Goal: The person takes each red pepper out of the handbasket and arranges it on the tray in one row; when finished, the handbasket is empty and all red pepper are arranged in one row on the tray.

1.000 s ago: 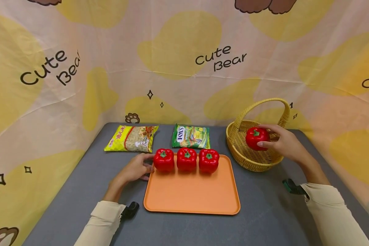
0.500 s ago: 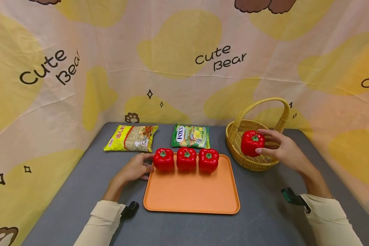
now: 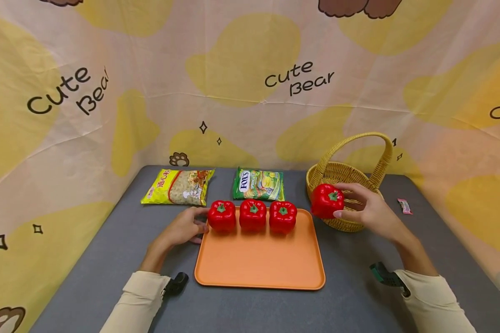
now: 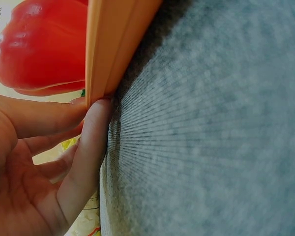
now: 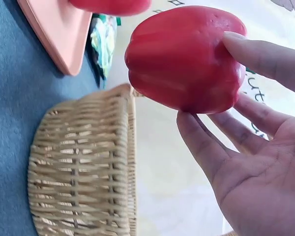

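Note:
My right hand [image 3: 368,210] pinches a red bell pepper [image 3: 327,201] between thumb and fingers, raised over the left rim of the wicker basket [image 3: 345,225]. In the right wrist view this pepper [image 5: 187,59] hangs above the woven basket wall [image 5: 78,172]. Three more red bell peppers [image 3: 253,216] stand in a row along the back of the orange tray [image 3: 260,263]. At the tray's back left corner my left hand [image 3: 185,227] grips the rim. Seen from the left wrist, thumb and fingers [image 4: 91,132] pinch the tray edge [image 4: 120,44], close by the leftmost pepper [image 4: 44,46].
Behind the tray lie a yellow food bag [image 3: 178,187] and a green FOX'S candy bag [image 3: 259,184]. A small pink wrapped candy [image 3: 404,206] lies right of the basket. The basket's tall handle [image 3: 358,135] arches upward. A printed cloth [image 3: 241,55] borders the grey table [image 3: 250,310].
My right hand has carried the pepper leftward and toward me, from over the basket's middle to its left rim. The pink candy has come into view. The left hand stays put.

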Available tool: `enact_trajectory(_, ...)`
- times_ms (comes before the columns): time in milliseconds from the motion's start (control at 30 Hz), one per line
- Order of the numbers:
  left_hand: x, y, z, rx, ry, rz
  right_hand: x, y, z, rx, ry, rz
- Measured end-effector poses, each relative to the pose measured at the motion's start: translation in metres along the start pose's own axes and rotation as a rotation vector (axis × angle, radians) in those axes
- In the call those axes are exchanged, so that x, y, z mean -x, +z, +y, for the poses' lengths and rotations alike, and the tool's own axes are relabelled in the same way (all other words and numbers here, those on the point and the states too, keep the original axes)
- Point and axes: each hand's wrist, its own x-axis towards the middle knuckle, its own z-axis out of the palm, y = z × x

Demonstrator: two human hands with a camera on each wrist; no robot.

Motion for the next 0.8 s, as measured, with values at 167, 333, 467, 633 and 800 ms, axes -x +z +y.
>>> enact_trajectory(167,-0.001,0.000,0.000,-0.004,-0.007,0.003,-0.002,0.009,0.003,-0.010,-0.005,-0.022)
enact_trajectory(333,-0.001,0.000,-0.001,-0.004,0.001,0.003,-0.006,0.016,0.007,0.020,-0.035,-0.027)
enact_trajectory(467,-0.001,0.000,-0.002,0.002,0.007,0.002,-0.007,0.020,0.009,0.035,-0.031,-0.036)
enact_trajectory(633,-0.001,0.000,-0.002,0.002,0.003,0.001,-0.006,0.023,0.011,0.017,-0.019,-0.043)
enact_trajectory(800,-0.001,0.000,-0.002,0.007,0.006,0.001,-0.006,0.026,0.011,0.039,-0.022,-0.045)
